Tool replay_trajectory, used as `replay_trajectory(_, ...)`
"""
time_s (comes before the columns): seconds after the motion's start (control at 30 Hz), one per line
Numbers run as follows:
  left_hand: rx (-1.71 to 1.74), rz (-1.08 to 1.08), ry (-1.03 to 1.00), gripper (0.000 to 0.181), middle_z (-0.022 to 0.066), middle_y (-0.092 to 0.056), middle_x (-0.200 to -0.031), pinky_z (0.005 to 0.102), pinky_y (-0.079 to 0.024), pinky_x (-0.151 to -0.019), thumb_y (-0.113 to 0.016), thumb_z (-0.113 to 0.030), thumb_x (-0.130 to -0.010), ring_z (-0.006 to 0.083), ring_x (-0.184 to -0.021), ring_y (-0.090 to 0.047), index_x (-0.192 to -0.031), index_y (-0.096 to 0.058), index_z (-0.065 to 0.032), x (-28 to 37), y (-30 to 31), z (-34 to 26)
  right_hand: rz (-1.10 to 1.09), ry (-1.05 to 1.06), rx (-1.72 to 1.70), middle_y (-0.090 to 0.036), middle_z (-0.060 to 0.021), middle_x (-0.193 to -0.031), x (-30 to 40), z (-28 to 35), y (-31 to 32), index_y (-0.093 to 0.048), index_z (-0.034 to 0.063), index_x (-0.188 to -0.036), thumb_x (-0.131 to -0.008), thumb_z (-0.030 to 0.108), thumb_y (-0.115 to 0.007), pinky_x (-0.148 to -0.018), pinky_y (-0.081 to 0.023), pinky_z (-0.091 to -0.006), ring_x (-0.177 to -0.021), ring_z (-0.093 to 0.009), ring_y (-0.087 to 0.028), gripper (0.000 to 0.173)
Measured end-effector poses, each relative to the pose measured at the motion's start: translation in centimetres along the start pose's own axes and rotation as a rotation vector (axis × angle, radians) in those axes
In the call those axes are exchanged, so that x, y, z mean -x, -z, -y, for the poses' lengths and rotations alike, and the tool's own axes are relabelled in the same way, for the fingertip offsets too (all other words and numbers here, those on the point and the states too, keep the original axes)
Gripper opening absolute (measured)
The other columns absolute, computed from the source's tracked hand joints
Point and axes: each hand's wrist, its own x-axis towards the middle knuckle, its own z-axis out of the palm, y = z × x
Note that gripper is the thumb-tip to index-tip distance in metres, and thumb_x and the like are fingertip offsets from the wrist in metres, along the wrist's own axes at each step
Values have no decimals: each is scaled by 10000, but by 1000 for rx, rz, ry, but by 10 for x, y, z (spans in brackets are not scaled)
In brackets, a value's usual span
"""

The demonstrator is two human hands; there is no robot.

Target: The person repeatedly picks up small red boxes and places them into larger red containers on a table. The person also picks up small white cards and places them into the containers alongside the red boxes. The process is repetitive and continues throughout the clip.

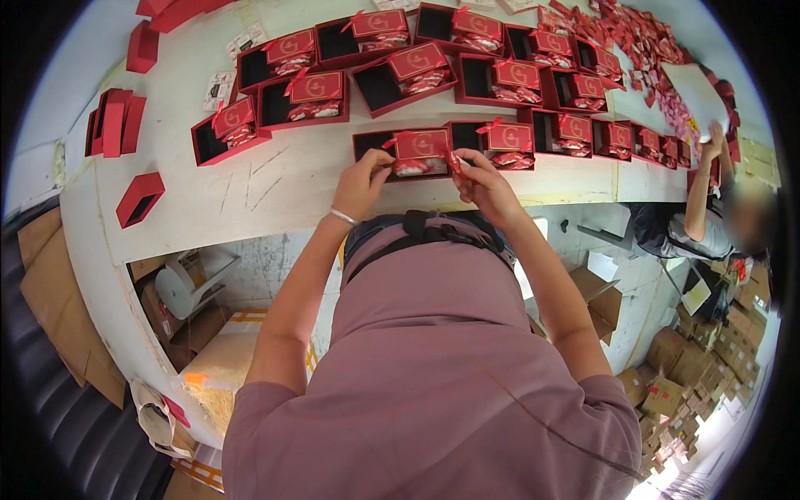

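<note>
Just before my body lies a red gift box [369,145] with a black-lined compartment on its left. Its right part holds a red card [422,145] with a gold letter and a ribbon bow, and red-and-white wrapped packets [414,167] sit along its near side. My left hand [362,182] is at the near left of these packets, fingertips by the card's lower corner; whether it grips anything is unclear. A small red wrapped packet [455,165] is pinched between the thumb and fingers of my right hand [489,185], at the box's right end. A similar box [470,139] stands to the right.
Several similar filled boxes [405,84] stand in rows across the white table [181,200]. Loose red packets [644,44] are heaped at far right, near pink ones [670,115]. Red empty box parts [140,199] lie left. A co-worker [700,219] at right holds a white tray-like object [695,94].
</note>
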Motion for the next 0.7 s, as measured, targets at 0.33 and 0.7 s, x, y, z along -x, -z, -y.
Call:
replay_trajectory(0.33,-582,83,-151,316,107,-587,-927,349,-474,-674,-636,-174,-770,270,-794,-588,-1048,-518,-79,-7,-11,-18,-72,113,154,-559,-24,-937,-9,-14,3,-539,20,-1104,-850,70,-549,-686,-401,-240,-829,-109,-505,259)
replay_trajectory(0.7,-525,45,-292,127,66,-590,-724,348,-460,-591,-604,-99,-751,257,-694,-588,-868,-558,-79,-15,-9,-10,75,1096,1788,-531,-74,-870,-25,-1,-14,-571,49,-911,-683,65,-540,-733,-414,-345,-835,-240,-509,230)
